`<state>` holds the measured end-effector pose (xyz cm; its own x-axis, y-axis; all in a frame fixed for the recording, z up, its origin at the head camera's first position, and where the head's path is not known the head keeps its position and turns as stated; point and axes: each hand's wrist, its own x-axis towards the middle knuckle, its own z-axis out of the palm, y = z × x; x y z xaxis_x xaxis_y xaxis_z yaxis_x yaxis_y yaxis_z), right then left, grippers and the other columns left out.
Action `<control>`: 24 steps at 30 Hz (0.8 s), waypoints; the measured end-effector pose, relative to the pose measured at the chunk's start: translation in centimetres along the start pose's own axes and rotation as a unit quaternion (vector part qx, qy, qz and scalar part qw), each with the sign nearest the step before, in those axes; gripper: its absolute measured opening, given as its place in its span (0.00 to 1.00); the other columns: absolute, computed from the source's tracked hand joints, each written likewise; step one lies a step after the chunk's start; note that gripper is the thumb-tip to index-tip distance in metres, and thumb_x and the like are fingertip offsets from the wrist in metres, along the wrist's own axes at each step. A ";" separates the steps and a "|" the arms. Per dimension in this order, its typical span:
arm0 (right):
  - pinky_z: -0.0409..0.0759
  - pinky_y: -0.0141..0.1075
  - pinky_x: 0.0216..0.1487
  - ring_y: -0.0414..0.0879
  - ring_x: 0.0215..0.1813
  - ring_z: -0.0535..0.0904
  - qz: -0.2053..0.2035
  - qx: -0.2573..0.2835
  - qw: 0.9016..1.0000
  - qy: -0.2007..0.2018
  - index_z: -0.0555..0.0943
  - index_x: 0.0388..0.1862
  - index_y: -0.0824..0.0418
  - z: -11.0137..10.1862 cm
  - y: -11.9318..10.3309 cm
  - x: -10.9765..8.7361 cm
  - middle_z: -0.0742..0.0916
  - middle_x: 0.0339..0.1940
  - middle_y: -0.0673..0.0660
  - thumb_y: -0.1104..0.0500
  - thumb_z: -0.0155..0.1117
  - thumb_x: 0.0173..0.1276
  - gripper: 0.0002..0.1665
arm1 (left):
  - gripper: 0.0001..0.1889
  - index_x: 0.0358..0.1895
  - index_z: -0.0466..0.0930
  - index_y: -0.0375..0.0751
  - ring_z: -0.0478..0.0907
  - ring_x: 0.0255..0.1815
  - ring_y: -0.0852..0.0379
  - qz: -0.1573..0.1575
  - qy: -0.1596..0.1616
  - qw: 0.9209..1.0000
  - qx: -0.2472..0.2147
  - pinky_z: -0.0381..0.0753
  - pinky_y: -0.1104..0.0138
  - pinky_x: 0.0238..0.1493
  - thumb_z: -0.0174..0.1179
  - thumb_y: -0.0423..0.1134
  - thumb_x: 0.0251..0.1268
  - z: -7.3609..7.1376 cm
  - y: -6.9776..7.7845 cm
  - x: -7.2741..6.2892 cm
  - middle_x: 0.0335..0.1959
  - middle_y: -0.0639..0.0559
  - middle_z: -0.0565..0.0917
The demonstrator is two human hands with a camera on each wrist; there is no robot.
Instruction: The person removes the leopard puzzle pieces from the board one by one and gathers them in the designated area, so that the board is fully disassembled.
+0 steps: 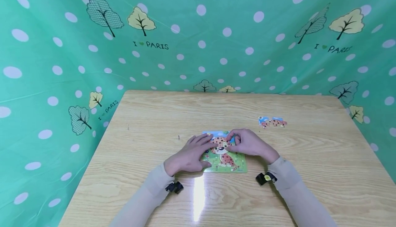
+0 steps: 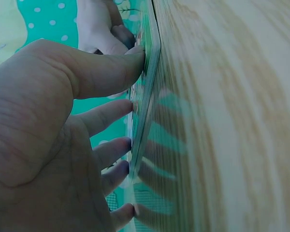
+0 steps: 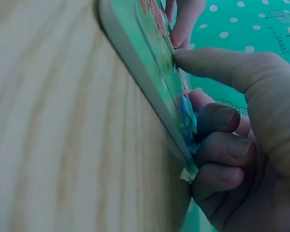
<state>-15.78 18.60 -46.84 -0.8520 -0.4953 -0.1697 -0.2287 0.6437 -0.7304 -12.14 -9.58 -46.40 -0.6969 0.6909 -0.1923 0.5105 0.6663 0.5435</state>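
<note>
Left hand (image 1: 192, 154) spread, gripping nothing, and right hand (image 1: 249, 142) curled, hold unclear, seemingly fit the puzzle (image 1: 227, 159); next calls for even pressing.

Jigsaw (image 1: 225, 159), lying flat, spotted cub on green, loose pieces (image 1: 274, 122) rightward

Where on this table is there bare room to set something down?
Bare wood runs from the loose puzzle pieces to the table's right edge, and another patch lies below the puzzle, between the two sleeves. It is crowded at the puzzle, where the left hand and right hand meet it.
</note>
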 end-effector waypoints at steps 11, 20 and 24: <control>0.65 0.30 0.25 0.38 0.20 0.65 0.002 -0.018 1.000 0.000 0.90 0.49 0.53 -0.2 0.0 -0.1 0.73 0.17 0.45 0.56 0.76 0.71 0.10 | 0.38 0.84 0.64 0.53 0.43 0.91 0.45 -0.001 -0.003 1.000 -0.001 0.39 0.38 0.89 0.67 0.48 0.73 0.0 0.0 0.0 0.90 0.49 0.53; 0.75 0.37 0.46 0.44 0.44 0.75 -0.020 -0.061 0.998 0.021 0.90 0.44 0.49 -0.1 -0.5 -0.7 0.81 0.46 0.51 0.54 0.78 0.68 0.08 | 0.38 0.84 0.64 0.54 0.44 0.91 0.45 0.000 -0.002 1.000 -0.001 0.39 0.38 0.89 0.67 0.49 0.73 0.0 0.0 0.0 0.90 0.48 0.52; 0.75 0.38 0.44 0.45 0.43 0.74 0.005 -0.085 0.996 0.027 0.89 0.52 0.47 -0.5 -0.7 -0.9 0.82 0.48 0.52 0.48 0.81 0.65 0.18 | 0.38 0.84 0.63 0.55 0.43 0.91 0.45 -0.001 -0.004 1.000 0.000 0.38 0.38 0.89 0.66 0.49 0.74 0.0 0.0 0.0 0.90 0.49 0.52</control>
<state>-15.10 18.89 -45.85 -0.8782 -0.4582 -0.1371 -0.2917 0.7403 -0.6057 -12.14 -9.61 -46.43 -0.6934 0.6923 -0.1998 0.5101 0.6674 0.5426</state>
